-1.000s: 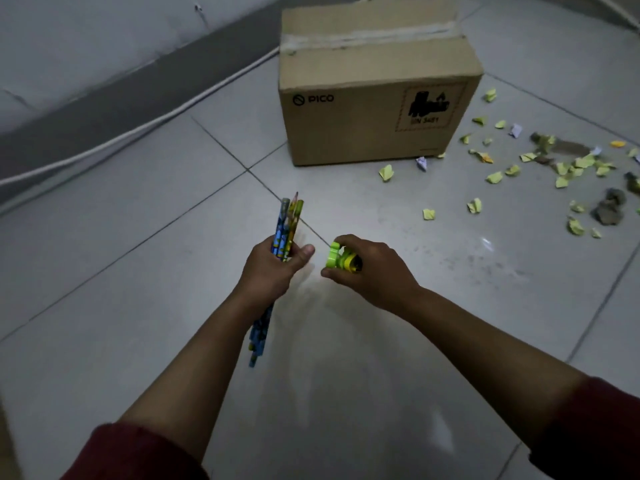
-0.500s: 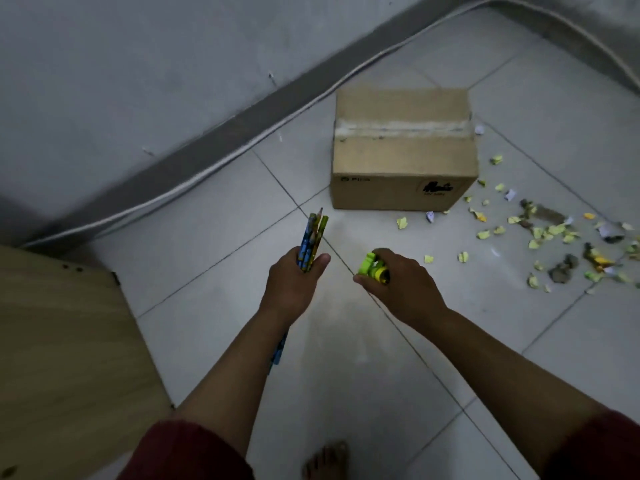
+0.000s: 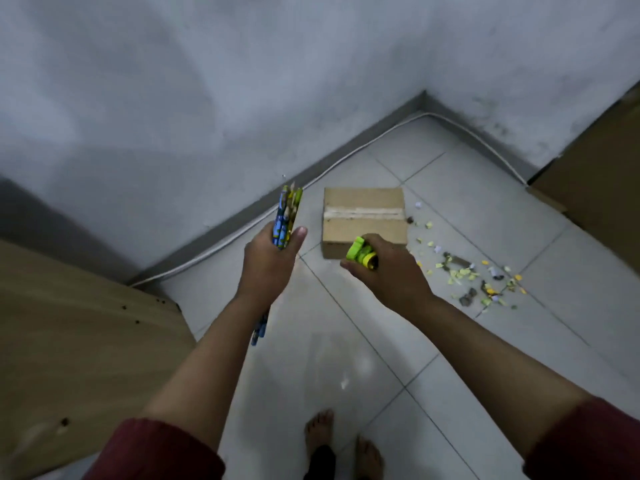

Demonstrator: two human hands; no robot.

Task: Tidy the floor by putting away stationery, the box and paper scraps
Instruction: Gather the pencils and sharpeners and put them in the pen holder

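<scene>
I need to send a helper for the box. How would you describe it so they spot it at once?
Look at the tiled floor near the room's corner. The cardboard box sits there, left of the paper scraps. It is the only taped brown carton on the tiles.

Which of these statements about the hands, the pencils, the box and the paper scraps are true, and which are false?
1. The left hand grips a bundle of pencils. True.
2. The right hand is empty. False: its fingers curl round a small green and yellow object.
3. The cardboard box lies on the floor with tape across its closed top. True.
4. The paper scraps are inside the box. False: they lie scattered on the tiles to the right of it.
5. A white cable runs along the base of the wall. True.
</scene>
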